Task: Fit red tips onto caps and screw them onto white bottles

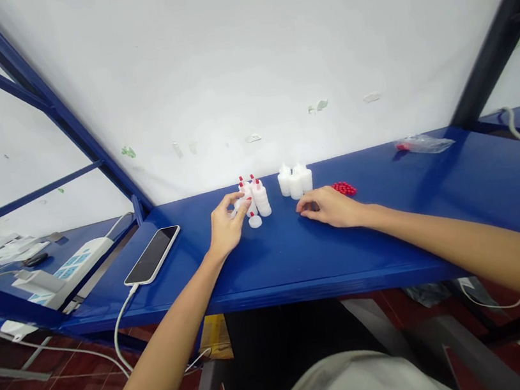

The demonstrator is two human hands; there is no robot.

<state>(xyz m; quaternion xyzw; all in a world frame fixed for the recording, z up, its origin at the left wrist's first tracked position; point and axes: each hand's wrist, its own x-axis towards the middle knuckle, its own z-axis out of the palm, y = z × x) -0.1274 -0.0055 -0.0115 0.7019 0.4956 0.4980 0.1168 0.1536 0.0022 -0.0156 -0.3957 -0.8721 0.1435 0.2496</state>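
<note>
My left hand (228,225) is closed in a pinch around a small white nozzle cap (240,205) with a red tip. Just past its fingers, a cluster of white plastic squeeze bottles (262,201) with red tips stands upright. A separate white nozzle cap (254,221) with a red tip sits on the table in front of them. My right hand (332,206) rests on the table with curled fingers; whatever they hold, if anything, is hidden. Behind it is a pile of small red tip caps (343,188). Farther back stand several white squeeze bottles (295,185) without red tips.
A phone (153,255) with a charging cable lies at the left of the blue table (270,264). A clear plastic bag (422,144) with something red lies at the back right. The white wall borders the back; a power strip (74,266) is beyond the left frame.
</note>
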